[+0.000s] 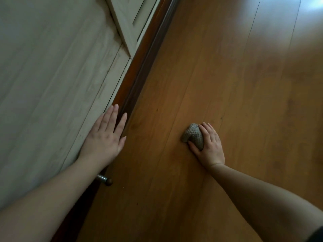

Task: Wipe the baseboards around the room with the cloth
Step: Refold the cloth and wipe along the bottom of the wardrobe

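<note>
A metal doorstop [104, 179] juts from the wall below my left forearm. My right hand [208, 145] grips the balled cloth [193, 135] on the floor [244, 84], well apart from my left hand [106, 135], which lies flat, fingers straight, against the wall [43, 67] at the brown baseboard [139, 63] running away beyond.

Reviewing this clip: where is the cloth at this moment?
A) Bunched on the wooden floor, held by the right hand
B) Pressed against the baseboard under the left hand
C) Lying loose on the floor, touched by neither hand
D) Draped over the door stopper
A: the bunched cloth sits on the floor gripped by the right hand, apart from the baseboard; the left hand is flat and holds nothing.
</note>
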A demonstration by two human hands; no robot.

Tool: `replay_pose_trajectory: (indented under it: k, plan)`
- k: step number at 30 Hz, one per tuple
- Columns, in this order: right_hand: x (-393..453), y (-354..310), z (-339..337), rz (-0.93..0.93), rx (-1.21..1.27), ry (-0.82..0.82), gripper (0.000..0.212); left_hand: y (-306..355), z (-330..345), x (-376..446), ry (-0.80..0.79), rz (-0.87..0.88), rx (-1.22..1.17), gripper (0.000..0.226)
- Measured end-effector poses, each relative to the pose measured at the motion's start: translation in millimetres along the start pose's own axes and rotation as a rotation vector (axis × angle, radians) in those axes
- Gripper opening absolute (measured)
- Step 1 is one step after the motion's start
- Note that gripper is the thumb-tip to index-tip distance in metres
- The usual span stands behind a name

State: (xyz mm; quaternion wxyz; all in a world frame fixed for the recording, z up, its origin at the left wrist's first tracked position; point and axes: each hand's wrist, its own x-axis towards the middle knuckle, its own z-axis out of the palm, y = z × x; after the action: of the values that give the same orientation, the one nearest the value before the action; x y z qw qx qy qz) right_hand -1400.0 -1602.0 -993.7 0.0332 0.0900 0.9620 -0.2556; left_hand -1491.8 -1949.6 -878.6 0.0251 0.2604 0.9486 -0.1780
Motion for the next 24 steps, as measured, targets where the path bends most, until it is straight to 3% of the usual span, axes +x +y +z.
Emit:
replay_pose_trajectory:
  k: [4, 9, 14, 20, 24]
  plan:
    - [0.6, -0.3, -1.5, 0.001, -0.017, -0.023, 0.074, -2.5, 10.5, 7.7, -0.027, 0.033, 0.131, 0.070]
    - [0.8, -2.2, -4.4, -0.012, -0.022, -0.041, 0.073, -7.3, 17.4, 10.8, 0.063, 0.135, -0.076, 0.073]
    - [0.0, -2.8, -7.2, -0.022, -0.025, -0.056, 0.072, -2.1, 7.9, 28.7, 0.095, 0.070, -0.045, 0.075]
    - [0.0, -3.3, -7.8, -0.024, -0.015, -0.078, 0.072, -6.8, 4.2, 50.9, -0.021, 0.028, 0.216, 0.079]
    - [0.9, -4.7, -8.5, -0.020, -0.012, -0.083, 0.073, -8.4, 3.9, 52.6, -0.049, 0.060, 0.181, 0.078]
